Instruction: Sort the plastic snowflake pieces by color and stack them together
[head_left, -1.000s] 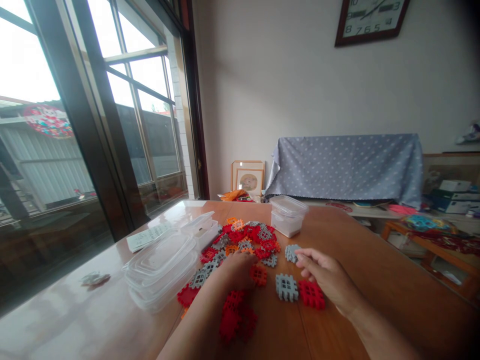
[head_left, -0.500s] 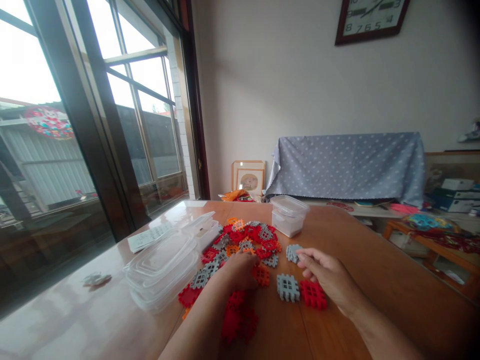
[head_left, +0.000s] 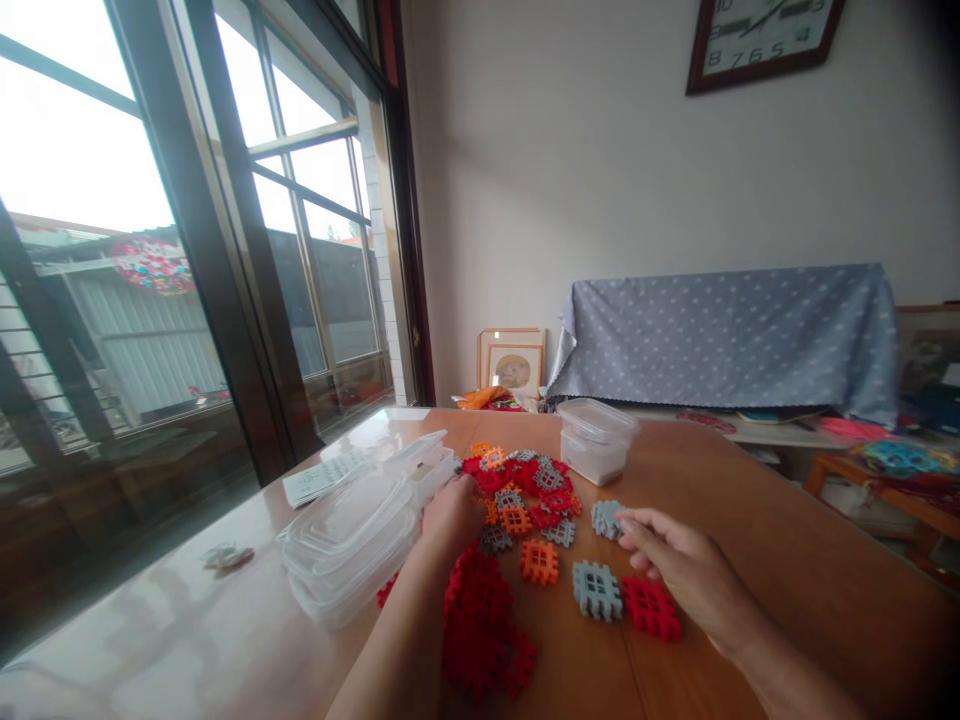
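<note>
A heap of red, orange and grey lattice pieces lies on the wooden table. My left hand rests on the heap's left edge, right beside the stacked clear containers; its fingers are hidden behind the back of the hand. My right hand lies with fingers curled, fingertips on the edge of a flat grey piece. Between the hands lie an orange piece, another grey piece and a red piece. A joined red cluster sits under my left forearm.
A small lidded clear box stands behind the heap. A printed paper and a small crumpled scrap lie to the left near the window. A cloth-covered piece of furniture stands past the table's far edge.
My left hand has moved off the orange piece, forward and left to the heap's edge by the stacked containers. My right hand stays at the grey piece. The view shifted slightly.
</note>
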